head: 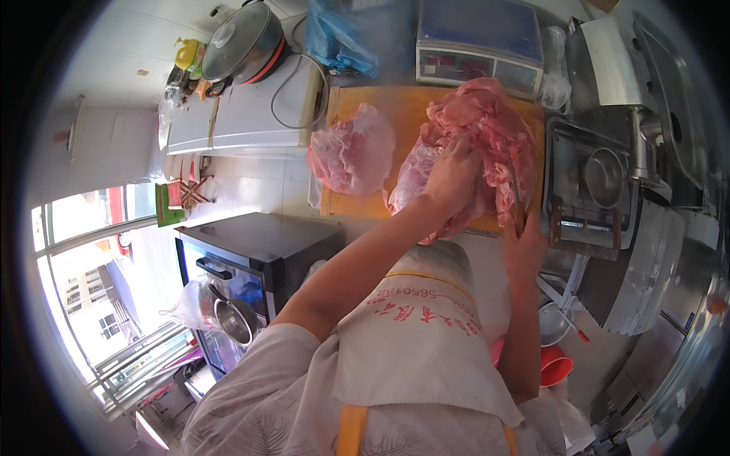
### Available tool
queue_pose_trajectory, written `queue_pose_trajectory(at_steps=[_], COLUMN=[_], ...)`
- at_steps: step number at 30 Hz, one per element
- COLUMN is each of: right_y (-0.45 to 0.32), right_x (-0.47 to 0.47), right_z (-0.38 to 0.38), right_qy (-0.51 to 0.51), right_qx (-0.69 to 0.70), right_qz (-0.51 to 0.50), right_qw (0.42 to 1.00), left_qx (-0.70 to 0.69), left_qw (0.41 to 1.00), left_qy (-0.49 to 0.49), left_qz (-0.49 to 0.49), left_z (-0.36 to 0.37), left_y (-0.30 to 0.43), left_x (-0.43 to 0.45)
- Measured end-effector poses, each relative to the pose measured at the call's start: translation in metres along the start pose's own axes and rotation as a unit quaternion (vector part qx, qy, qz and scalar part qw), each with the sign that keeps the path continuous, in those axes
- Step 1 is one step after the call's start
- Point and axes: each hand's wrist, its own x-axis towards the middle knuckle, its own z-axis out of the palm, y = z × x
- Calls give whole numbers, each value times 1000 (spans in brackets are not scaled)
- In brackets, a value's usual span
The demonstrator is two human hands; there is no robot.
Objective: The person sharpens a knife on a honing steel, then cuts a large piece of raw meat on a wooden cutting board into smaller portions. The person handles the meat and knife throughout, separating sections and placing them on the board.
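Note:
A large piece of raw meat [485, 114], cut open, lies on the wooden cutting board [408, 100] in front of me. My left hand [456, 171] grips its middle, the fingertips curled into the flesh. My right hand [524, 248] holds a knife [514, 182] by the handle at the near right of the meat. The thin blade points away from me and lies along the meat's right part; whether its tip is buried cannot be told. Left of my left hand, a second, smaller piece of raw meat [353, 151] rests apart on the board.
Behind the board stands a digital weighing scale [479, 62], with a blue plastic bag [339, 40] beside it. A metal tray [562, 148] with a steel bowl [604, 176] adjoins the board's right edge. A lidded pan [245, 43] sits at far left, above a dark glass-door cabinet [262, 233].

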Motion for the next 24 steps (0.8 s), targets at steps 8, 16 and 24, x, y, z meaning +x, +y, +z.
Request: queue_pose_trajectory(at_steps=[8, 16, 24], right_y=[-4, 0, 9], right_x=[7, 1, -13], right_z=[-8, -18, -16], right_qy=[12, 27, 50], right_qx=[36, 46, 70], right_qz=[3, 19, 14], right_qw=[999, 998, 996], left_qx=[21, 23, -55], left_qw=[1000, 999, 995], left_qy=[-7, -38, -82], left_qz=[-3, -31, -30], left_z=[15, 9, 6], left_y=[-9, -5, -19], left_x=[6, 13, 11])
